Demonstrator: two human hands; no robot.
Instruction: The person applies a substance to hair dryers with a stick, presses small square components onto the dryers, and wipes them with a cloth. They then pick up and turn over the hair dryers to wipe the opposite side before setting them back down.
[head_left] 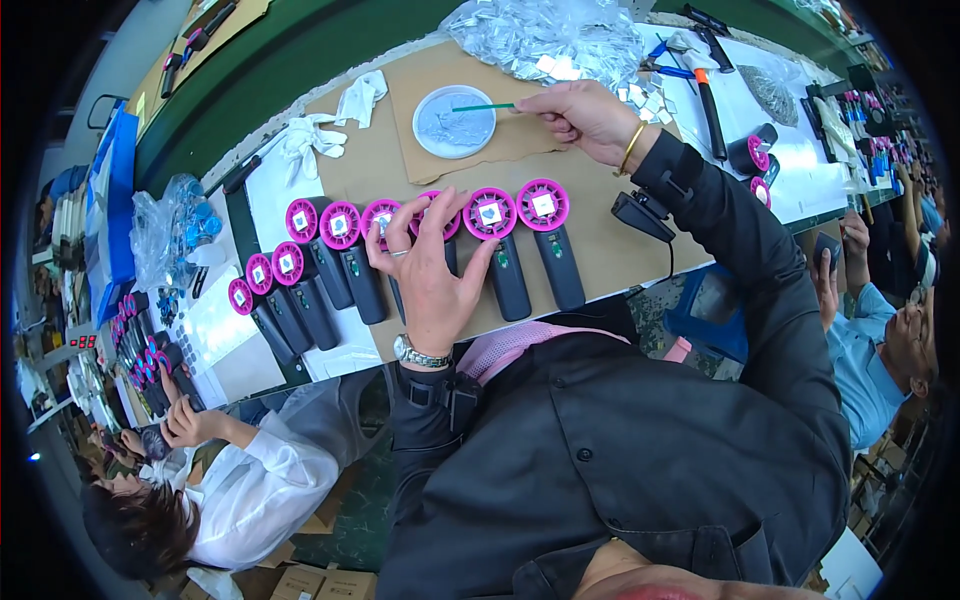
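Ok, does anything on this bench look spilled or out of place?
The white squares lie scattered beside the clear plastic heap, untidy compared with the row of handheld fans. I see no spill; the paste appears inside its dish.

Smooth plastic is seen in the handheld fans (558, 268), their dark handles finished nearly matt, their magenta grilles (524, 189) slightly shiny; the green stick (485, 106) looks smooth; the white dish (454, 155) is coated with streaky, pale paste (450, 128); matt brown cardboard (530, 140) is left rough at its torn edge; white gloves (304, 145) are made of creased cloth; bags (550, 35) are formed of glossy, crinkled clear plastic; the watch (425, 356) is banded in polished metal; the black jacket (620, 430) is made of matt cloth.
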